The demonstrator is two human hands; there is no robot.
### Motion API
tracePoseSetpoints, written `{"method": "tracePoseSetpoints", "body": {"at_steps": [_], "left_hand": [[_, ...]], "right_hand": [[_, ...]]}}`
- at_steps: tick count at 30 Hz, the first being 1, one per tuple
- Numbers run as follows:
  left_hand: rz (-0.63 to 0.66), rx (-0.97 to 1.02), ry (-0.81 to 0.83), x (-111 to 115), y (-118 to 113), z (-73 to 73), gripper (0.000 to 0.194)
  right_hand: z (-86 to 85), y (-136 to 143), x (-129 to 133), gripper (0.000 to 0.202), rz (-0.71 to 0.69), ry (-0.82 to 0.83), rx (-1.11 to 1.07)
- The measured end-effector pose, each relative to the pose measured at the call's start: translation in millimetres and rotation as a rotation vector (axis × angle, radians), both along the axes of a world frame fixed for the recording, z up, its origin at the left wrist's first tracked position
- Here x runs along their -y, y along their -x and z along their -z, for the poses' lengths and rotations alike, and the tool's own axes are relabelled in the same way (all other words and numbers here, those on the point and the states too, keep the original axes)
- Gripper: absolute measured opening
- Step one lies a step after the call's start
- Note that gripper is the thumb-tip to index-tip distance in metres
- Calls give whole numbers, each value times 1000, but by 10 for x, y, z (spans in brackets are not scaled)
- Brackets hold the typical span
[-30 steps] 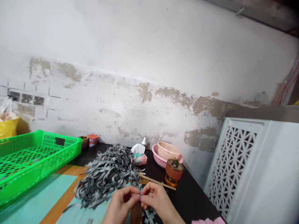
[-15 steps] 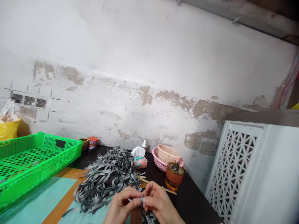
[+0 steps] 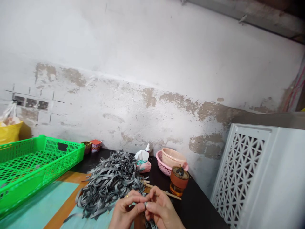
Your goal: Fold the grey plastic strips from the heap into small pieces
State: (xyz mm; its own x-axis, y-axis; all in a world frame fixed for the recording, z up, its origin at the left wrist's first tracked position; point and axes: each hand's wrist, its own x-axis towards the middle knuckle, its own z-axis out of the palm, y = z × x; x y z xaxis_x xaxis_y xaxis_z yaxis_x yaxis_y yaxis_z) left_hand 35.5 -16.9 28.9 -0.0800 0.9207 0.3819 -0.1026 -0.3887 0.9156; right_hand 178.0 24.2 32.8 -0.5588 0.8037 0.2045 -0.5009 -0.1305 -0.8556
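Observation:
At the bottom centre, my left hand (image 3: 128,208) and my right hand (image 3: 162,206) meet fingertip to fingertip. Both pinch a small piece of grey strip (image 3: 145,204), mostly hidden by the fingers. A dark patterned piece (image 3: 151,224) shows below, partly covered by my right hand. Just beyond and left of my hands lies a large heap of grey strips (image 3: 111,181). A thin wooden stick (image 3: 171,194) lies behind my right hand.
A green plastic crate (image 3: 47,168) stands at the left. Behind the heap are a tissue pack (image 3: 143,166) and a white-capped bottle (image 3: 147,148). An amber jar (image 3: 179,180) stands by the pink basket (image 3: 163,167) holding a bowl (image 3: 173,156). A white latticed panel (image 3: 243,175) is at right.
My hands stay together, with slight finger movement around the strip. Less of the dark patterned piece shows below them. The view has shifted slightly.

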Motion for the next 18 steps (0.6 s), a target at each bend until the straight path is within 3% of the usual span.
{"method": "tracePoseSetpoints", "body": {"at_steps": [8,18], "left_hand": [[-5,51,8,35,3,-56,21],[42,31,-21,-63,50,108,21]], "right_hand": [[17,55,26,40,-72,40,-54],[152,126,-36,38,-76,-36,-101]]}}
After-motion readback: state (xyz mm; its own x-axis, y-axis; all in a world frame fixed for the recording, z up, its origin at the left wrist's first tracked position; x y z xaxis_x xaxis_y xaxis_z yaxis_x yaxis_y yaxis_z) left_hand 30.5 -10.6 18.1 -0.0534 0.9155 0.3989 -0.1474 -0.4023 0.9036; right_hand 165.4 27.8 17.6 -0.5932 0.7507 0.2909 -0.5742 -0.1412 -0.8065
